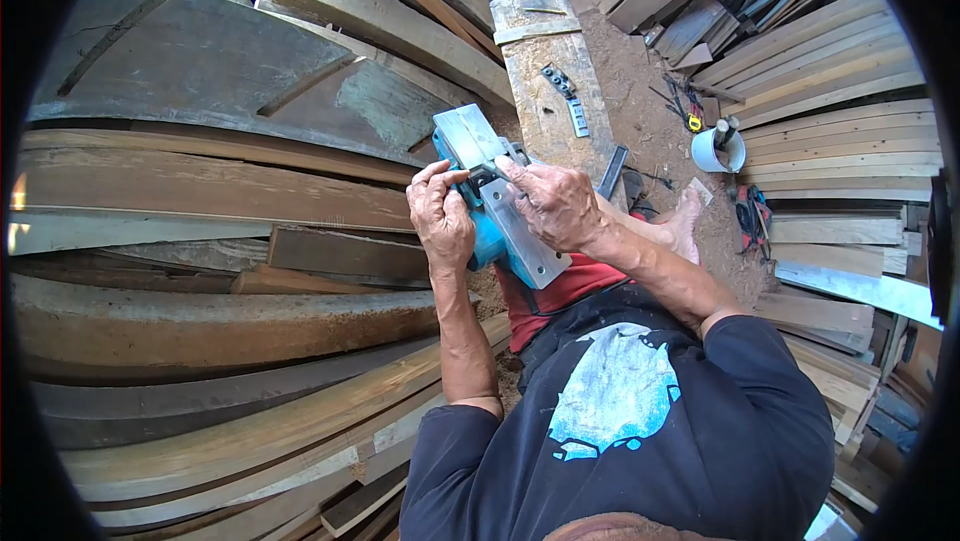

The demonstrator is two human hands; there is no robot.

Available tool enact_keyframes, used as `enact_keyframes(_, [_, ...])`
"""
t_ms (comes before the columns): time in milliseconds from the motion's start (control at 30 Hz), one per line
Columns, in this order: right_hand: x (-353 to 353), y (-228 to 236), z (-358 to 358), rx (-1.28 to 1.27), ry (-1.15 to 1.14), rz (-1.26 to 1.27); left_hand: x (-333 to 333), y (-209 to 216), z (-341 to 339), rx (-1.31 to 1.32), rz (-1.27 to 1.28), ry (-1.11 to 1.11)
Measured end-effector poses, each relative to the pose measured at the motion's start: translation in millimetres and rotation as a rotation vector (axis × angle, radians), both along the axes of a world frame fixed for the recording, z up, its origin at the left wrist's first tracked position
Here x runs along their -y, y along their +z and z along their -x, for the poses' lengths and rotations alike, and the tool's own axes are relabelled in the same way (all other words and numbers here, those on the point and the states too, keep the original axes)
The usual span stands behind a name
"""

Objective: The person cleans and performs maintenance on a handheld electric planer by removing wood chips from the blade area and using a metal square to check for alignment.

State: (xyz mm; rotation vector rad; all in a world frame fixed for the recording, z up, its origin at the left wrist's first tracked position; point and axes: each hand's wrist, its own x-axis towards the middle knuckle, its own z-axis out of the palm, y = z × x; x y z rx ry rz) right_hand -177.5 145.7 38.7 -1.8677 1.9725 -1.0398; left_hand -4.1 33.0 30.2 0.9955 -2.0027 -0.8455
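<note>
A teal electric planer (482, 237) lies sole up over my lap, its two pale metal sole plates (520, 231) facing me and the dark cutter gap between them. My left hand (441, 213) is closed on the planer's left side, with fingertips bent over the edge by the cutter gap. From the right, my right hand (556, 203) reaches across with curled fingers on the planer at that same gap. Its fingers hide part of the cutter. Ahead on a worn plank bench (540, 49) lie small dark metal parts (558, 80) and a short silvery metal piece (579, 119).
Curved timber slabs (220, 181) are stacked close on the left. Stacked boards (840, 156) line the right. On the dusty floor stand a white bucket (706, 153) with tools, a yellow tape measure (694, 123) and red-handled tools (752, 218). My bare foot (686, 225) is beside the bench.
</note>
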Motion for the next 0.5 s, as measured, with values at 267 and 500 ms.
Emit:
enact_keyframes(267, [4.0,0.6,-2.1,-0.010,-0.017,0.073,-0.3,0.9,0.5,-0.005,-0.005,-0.005])
enact_keyframes(500, [4.8,-0.1,-1.7,-0.022,-0.003,0.063,0.5,0.2,0.4,-0.016,0.008,-0.006])
